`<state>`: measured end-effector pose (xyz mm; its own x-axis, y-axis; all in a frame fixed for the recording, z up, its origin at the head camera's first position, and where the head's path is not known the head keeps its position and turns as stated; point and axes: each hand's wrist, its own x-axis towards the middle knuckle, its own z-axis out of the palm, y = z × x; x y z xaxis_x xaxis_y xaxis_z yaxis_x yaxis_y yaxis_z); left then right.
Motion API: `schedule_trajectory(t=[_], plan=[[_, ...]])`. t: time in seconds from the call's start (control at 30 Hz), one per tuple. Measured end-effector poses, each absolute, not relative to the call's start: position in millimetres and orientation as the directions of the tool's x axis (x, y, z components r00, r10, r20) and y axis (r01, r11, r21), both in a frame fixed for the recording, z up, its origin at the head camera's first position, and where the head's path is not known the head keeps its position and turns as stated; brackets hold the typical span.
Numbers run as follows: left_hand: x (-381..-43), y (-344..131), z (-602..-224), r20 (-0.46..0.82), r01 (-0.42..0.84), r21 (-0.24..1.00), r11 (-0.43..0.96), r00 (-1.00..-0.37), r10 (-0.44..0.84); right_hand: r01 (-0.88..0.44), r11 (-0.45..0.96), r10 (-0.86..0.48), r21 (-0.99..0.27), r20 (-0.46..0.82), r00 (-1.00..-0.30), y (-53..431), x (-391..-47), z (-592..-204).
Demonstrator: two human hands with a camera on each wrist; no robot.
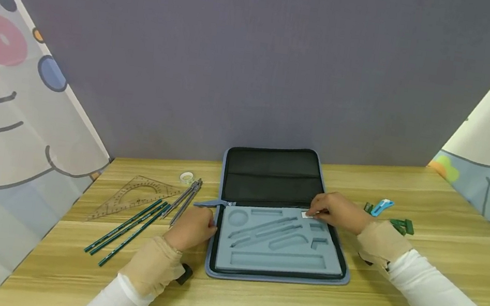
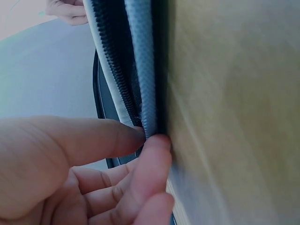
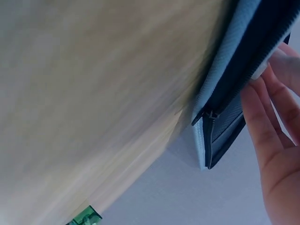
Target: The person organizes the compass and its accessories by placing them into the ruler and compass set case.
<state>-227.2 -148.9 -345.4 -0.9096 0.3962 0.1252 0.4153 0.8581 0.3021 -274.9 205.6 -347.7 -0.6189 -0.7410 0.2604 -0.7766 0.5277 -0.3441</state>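
An unzipped blue-grey zip case (image 1: 276, 282) lies spread on the table, its black-lined lid (image 1: 272, 175) laid back. Its lower half holds a grey-blue foam insert (image 1: 335, 254) with several shaped recesses. My left hand (image 1: 193, 228) is at the case's left side; the left wrist view shows thumb and finger pinching the fabric edge (image 2: 146, 98) beside the zipper teeth. Over the insert's far right corner, my right hand (image 1: 340, 211) pinches a small white block (image 1: 307, 215), which looks like an eraser. Fingers partly cover this block in the right wrist view.
Left of the case lie several dark green pencils (image 1: 131, 240), a clear set square (image 1: 113, 202), metal compasses (image 1: 183, 201) and a tape roll (image 1: 186, 177). To the right are a blue cutter (image 1: 381, 207) and small green pieces (image 1: 402, 226). A grey wall stands behind.
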Motion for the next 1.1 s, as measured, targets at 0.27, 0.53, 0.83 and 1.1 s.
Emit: schedule_trajectory(t=[0.27, 0.53, 0.83, 1.1], plan=[[-229.4, -148.7, -344.4, 0.099, 0.392, 0.312, 0.866, -0.919, 0.381, -0.781, 0.540, -0.740, -0.314, 0.265, -0.618, 202.9, -272.5, -344.0], [-229.4, -150.2, -345.1, 0.085, 0.379, 0.315, 0.870, -0.924, 0.372, -0.776, 0.557, -0.741, -0.296, 0.243, -0.625, 199.7, -271.8, -344.1], [-230.0, -149.2, -344.9, 0.079, 0.386, 0.312, 0.868, -0.921, 0.382, -0.771, 0.576, -0.731, -0.272, 0.252, -0.634, 199.7, -271.3, -347.0], [-229.1, -149.7, -346.5, 0.073, 0.383, 0.316, 0.868, -0.922, 0.380, -0.763, 0.587, -0.723, -0.271, 0.251, -0.644, 199.4, -269.3, -347.7]])
